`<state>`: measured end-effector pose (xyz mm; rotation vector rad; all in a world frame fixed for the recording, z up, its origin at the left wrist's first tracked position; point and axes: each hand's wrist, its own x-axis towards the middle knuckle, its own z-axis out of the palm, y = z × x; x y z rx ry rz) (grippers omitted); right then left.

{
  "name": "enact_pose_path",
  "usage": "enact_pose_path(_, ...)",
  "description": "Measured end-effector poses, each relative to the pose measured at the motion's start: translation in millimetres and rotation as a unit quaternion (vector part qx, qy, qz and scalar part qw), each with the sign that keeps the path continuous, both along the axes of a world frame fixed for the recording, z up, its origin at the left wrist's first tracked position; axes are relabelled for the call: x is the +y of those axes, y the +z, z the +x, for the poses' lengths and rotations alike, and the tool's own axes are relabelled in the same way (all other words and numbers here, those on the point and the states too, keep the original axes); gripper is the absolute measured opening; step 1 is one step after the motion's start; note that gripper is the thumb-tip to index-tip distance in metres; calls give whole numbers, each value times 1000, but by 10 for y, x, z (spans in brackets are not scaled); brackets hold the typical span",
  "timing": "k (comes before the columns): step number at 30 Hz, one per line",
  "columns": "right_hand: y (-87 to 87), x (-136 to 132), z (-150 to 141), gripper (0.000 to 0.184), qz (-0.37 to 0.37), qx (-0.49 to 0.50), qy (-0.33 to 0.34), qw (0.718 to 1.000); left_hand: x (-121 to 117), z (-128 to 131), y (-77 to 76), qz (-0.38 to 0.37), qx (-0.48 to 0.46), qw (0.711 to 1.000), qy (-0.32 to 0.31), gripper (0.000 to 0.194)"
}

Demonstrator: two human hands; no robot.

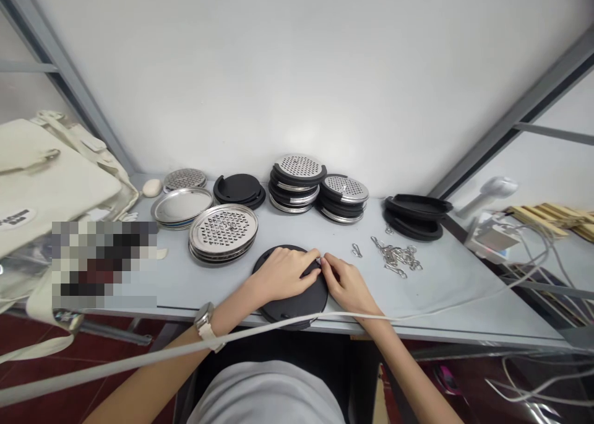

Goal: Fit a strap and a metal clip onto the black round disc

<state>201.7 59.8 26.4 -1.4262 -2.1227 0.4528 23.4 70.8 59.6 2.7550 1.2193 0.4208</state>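
Note:
A black round plastic tray lies on the table's front edge, directly before me. My left hand rests across its top, thumb and forefinger closed on the right side of its rim. At that same spot my right hand pinches with thumb and forefinger. Between the fingertips shows a small shiny metal piece, probably a wire clip, mostly hidden. To the right, a loose metal clip and a heap of metal clips lie on the table.
Round perforated metal grater plates are stacked at left, by plain metal discs. Behind stand piles of black trays with graters. More black trays sit at right. A white cable crosses before my arms. A cream bag hangs left.

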Motion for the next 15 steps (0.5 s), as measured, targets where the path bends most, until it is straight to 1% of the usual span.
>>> enact_pose_path(9,1,-3,-3,28,6,-3,0,1000,-4,8,-5,1,-1,1000,0,24)
enact_pose_path(15,16,-8,-4,29,7,-11,1,1000,-9,-2,23,-12,-1,1000,-8,24)
